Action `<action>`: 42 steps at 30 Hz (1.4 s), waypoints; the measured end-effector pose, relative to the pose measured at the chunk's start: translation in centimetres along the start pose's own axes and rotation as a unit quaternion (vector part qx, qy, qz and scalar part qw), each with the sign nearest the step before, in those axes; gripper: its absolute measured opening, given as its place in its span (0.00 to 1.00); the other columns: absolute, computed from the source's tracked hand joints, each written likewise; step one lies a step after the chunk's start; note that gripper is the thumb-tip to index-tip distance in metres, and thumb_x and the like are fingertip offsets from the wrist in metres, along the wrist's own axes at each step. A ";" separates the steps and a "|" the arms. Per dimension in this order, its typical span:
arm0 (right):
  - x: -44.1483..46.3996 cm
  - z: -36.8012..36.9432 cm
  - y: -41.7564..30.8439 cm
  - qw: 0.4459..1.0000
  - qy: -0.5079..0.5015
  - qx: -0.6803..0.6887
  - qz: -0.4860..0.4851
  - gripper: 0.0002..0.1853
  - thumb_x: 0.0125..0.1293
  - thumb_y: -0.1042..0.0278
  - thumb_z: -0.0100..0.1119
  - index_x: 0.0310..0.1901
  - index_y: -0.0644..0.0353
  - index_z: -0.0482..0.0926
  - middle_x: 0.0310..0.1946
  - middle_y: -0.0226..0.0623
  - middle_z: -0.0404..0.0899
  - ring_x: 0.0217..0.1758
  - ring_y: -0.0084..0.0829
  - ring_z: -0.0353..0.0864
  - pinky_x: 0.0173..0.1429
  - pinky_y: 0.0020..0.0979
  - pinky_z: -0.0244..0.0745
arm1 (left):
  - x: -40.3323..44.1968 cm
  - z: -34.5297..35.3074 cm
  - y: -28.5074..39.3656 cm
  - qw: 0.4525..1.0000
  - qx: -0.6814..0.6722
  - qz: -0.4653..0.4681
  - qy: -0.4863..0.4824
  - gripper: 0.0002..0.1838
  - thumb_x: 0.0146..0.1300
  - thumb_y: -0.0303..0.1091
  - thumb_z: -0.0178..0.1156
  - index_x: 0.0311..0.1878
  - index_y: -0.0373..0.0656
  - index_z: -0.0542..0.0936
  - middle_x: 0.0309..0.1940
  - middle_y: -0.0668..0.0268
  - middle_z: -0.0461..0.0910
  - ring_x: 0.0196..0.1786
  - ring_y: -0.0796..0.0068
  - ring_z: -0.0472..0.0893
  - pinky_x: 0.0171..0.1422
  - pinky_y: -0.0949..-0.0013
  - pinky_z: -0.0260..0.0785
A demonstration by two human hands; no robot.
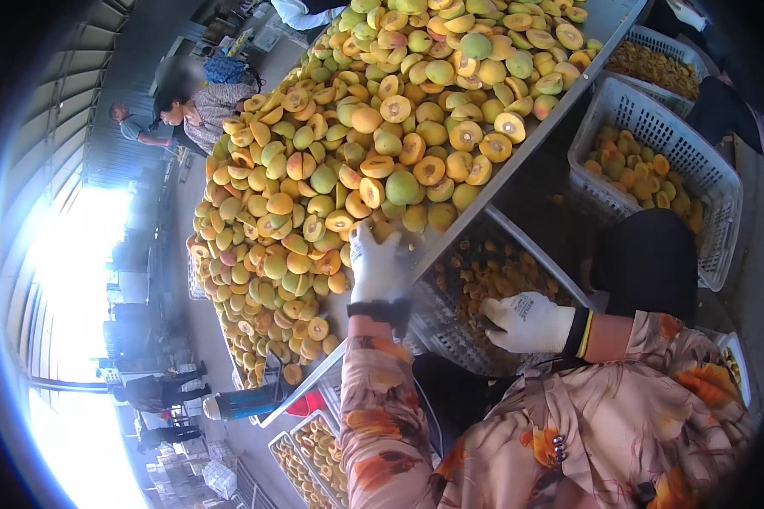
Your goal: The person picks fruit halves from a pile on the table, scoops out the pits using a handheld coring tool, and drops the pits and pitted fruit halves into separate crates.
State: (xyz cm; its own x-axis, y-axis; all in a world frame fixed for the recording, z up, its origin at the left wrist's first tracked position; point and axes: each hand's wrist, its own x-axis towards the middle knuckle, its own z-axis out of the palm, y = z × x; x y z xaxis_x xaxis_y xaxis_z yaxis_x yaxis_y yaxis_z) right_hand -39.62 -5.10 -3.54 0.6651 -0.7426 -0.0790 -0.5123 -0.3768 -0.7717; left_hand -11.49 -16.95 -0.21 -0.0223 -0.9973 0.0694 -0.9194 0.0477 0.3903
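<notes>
left hand (377, 265) at fruit (348, 157), near table edge (484, 197); right hand (530, 323) over open crate (542, 258); both hands' fingers: grip unclear.

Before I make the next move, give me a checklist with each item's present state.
1. White-gloved left hand at the heaped yellow-green halved fruit: ok.
2. White-gloved right hand over the grey-white plastic crate of small orange-brown pieces: ok.
3. Fruit left on the light-grey tabletop: ok, plenty.
4. Left hand's hold: cannot tell, its fingertips are unclear against the fruit.
5. Right hand empty: cannot tell, its grasp is hidden.
</notes>
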 end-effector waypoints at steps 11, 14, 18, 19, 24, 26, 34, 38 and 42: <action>-0.8 -1.7 -6.8 0.983 0.063 0.150 -0.082 0.20 0.68 0.62 0.64 0.53 0.68 0.74 0.37 0.61 0.85 0.43 0.61 0.86 0.46 0.51 0.80 | -16.8 -4.0 7.5 0.568 -0.822 -0.038 -0.007 0.37 0.63 0.35 0.61 0.76 0.35 0.67 0.72 0.42 0.70 0.73 0.48 0.73 0.79 0.50 0.65; -2.0 -0.5 -8.2 0.968 0.139 0.160 -0.137 0.18 0.68 0.63 0.64 0.52 0.67 0.74 0.35 0.59 0.85 0.40 0.60 0.86 0.42 0.51 0.80 | -19.0 -3.8 9.8 0.565 -0.825 -0.015 0.000 0.37 0.65 0.38 0.63 0.76 0.34 0.67 0.72 0.42 0.70 0.72 0.50 0.74 0.80 0.50 0.63; -3.7 0.4 -9.3 0.969 0.146 0.138 -0.142 0.17 0.68 0.64 0.63 0.51 0.66 0.75 0.34 0.58 0.85 0.38 0.59 0.86 0.40 0.51 0.80 | -20.9 -3.3 12.8 0.706 -0.695 -0.061 0.118 0.35 0.75 0.54 0.59 0.71 0.33 0.72 0.63 0.48 0.78 0.64 0.60 0.77 0.73 0.56 0.68; -4.0 0.4 -9.7 0.968 0.149 0.135 -0.151 0.16 0.68 0.64 0.63 0.51 0.66 0.75 0.34 0.57 0.85 0.38 0.59 0.86 0.40 0.51 0.80 | -21.2 -3.0 13.0 0.718 -0.680 -0.054 0.141 0.34 0.76 0.55 0.57 0.70 0.33 0.73 0.62 0.50 0.79 0.63 0.61 0.78 0.71 0.57 0.69; -4.5 2.0 -10.4 0.964 0.163 0.136 -0.161 0.15 0.69 0.65 0.62 0.51 0.66 0.74 0.34 0.57 0.85 0.37 0.59 0.86 0.38 0.51 0.80 | -22.2 -3.3 14.8 0.730 -0.637 -0.084 0.235 0.25 0.82 0.48 0.51 0.64 0.33 0.77 0.53 0.54 0.84 0.53 0.69 0.81 0.61 0.67 0.73; -4.7 1.9 -11.2 0.966 0.153 0.136 -0.158 0.15 0.70 0.64 0.61 0.50 0.67 0.74 0.34 0.57 0.85 0.36 0.59 0.86 0.38 0.51 0.80 | -22.3 -3.5 14.7 0.749 -0.602 -0.091 0.264 0.24 0.82 0.47 0.51 0.62 0.33 0.78 0.49 0.54 0.86 0.50 0.70 0.82 0.57 0.70 0.74; -4.9 -0.3 -12.4 0.971 0.023 0.188 -0.144 0.19 0.66 0.67 0.66 0.54 0.68 0.77 0.36 0.54 0.86 0.41 0.50 0.89 0.44 0.42 0.81 | -22.3 -4.9 13.6 0.797 -0.546 -0.066 0.251 0.21 0.80 0.44 0.54 0.55 0.32 0.83 0.39 0.54 0.87 0.38 0.71 0.84 0.44 0.73 0.76; -4.1 -2.1 -11.4 0.973 -0.076 0.187 -0.114 0.18 0.65 0.67 0.65 0.52 0.68 0.78 0.40 0.54 0.86 0.44 0.46 0.89 0.48 0.41 0.81 | -21.6 -4.9 13.1 0.810 -0.542 -0.061 0.214 0.22 0.79 0.45 0.54 0.53 0.32 0.83 0.38 0.54 0.87 0.38 0.71 0.84 0.44 0.71 0.77; -3.3 -2.3 -10.4 0.978 -0.042 0.134 -0.151 0.19 0.66 0.66 0.64 0.54 0.69 0.78 0.41 0.57 0.86 0.47 0.51 0.88 0.50 0.43 0.81 | -20.7 -3.9 14.7 0.756 -0.591 -0.115 0.255 0.23 0.80 0.46 0.53 0.52 0.32 0.83 0.37 0.54 0.87 0.38 0.71 0.83 0.45 0.70 0.77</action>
State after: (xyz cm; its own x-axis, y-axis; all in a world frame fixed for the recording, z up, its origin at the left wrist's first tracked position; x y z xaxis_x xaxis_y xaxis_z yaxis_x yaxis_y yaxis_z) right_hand -37.71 -0.03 6.15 0.8126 -0.5667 0.1357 -0.1312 -0.4049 -0.9049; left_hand -22.99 4.58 7.71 0.5172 -0.8498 0.1018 0.1247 0.1925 0.9733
